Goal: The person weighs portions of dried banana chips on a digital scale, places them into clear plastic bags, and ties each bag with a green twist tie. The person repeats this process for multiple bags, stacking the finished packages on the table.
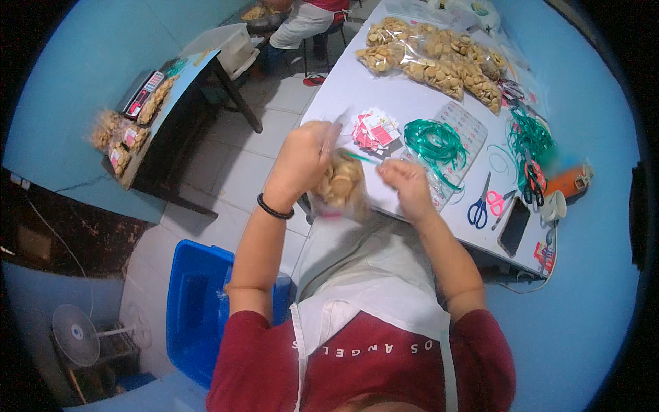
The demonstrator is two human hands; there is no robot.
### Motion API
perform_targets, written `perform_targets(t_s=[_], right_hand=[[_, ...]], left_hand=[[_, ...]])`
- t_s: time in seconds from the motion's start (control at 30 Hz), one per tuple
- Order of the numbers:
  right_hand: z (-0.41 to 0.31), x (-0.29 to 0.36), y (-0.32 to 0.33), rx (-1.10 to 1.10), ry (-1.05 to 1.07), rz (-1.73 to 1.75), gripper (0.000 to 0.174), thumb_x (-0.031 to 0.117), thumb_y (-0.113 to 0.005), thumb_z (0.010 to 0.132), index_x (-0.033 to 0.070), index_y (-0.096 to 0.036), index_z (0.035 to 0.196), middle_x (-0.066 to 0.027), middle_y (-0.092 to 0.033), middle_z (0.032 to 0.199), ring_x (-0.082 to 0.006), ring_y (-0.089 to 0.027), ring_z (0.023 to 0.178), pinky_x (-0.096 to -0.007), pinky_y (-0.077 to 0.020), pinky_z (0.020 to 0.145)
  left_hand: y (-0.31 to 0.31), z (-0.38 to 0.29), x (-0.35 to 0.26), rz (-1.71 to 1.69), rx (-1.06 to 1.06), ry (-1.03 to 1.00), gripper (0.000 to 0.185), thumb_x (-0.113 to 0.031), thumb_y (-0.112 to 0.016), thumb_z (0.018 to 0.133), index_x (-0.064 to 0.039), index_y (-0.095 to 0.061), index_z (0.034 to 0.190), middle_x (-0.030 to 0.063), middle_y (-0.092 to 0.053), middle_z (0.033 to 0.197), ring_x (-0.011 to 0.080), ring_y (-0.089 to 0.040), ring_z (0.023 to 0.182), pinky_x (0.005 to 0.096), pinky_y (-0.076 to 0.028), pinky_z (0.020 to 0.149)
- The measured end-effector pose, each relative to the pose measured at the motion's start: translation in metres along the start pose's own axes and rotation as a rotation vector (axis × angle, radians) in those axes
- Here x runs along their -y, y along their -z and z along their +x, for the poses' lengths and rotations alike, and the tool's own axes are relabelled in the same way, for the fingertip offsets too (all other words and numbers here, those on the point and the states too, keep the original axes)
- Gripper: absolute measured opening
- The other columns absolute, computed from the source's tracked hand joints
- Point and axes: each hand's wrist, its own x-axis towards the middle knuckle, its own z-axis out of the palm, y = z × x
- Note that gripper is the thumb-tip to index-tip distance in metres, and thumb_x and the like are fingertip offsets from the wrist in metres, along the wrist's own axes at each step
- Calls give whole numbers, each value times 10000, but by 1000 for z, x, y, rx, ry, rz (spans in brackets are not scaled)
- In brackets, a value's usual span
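Observation:
My left hand (307,159) grips the gathered neck of a clear plastic bag (341,183) filled with round, tan biscuits. The bag hangs over the table's near edge, in front of my apron, and looks blurred. A strand of green ribbon (363,157) runs from the bag's neck to my right hand (406,184), whose fingers pinch its end. Just beyond my hands lie a pile of red and white printed cards (375,131) and a coil of green ribbon (435,141) on a printed plastic sheet (466,123).
Filled biscuit bags (437,56) cover the white table's (334,98) far part. To the right lie blue-handled scissors (479,206), pink scissors (497,202), a phone (514,226) and a mug (554,207). A blue bin (198,309) stands at left, below a side table with a scale (141,98). Another person (309,23) is beyond.

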Motion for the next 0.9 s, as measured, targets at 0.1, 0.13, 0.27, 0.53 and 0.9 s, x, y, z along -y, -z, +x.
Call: perform_targets(t_s=[0.1,0.13,0.27,0.53,0.9], right_hand=[[-23,-12,-36,261,-57,213,252,232,-651,947,38,-671,788,64,-519,698,-35,-433,660,-219,-332,605],[-19,-17,-45,282,-123,162,218,209,-641,961,40,-690,833,62,-558,747,-33,-476,723,-213,-377,649],[22,-27,-53,-195,79,222,235,160,-617,978,53,-630,769,74,-532,727,-25,-457,720,-221,-395,632],[-5,16,-52,300,-10,115,195,162,-637,960,28,-620,819,57,-516,744,-35,-439,683,-225,-362,603],[-1,-34,-38,362,514,-580,242,186,-655,875,48,-536,717,-140,-505,633,-308,-549,604,-436,-416,579]], left_hand=[[-9,3,-7,-51,-364,-51,368,-293,-455,1052,-3,-584,866,156,-551,703,304,-533,626,382,-445,629],[-10,-1,-11,-208,-397,61,389,-311,-451,1057,-3,-574,854,117,-537,685,258,-524,621,358,-435,618],[1,-9,-13,-608,-107,347,445,-365,-444,1066,-5,-562,834,-13,-513,682,110,-484,659,287,-395,599],[5,-18,-6,-388,-480,143,409,-341,-442,1067,-24,-574,845,45,-574,807,136,-514,659,300,-404,587],[10,-89,-13,212,254,156,196,-228,-650,908,-33,-660,891,180,-659,819,363,-638,728,429,-507,614]])
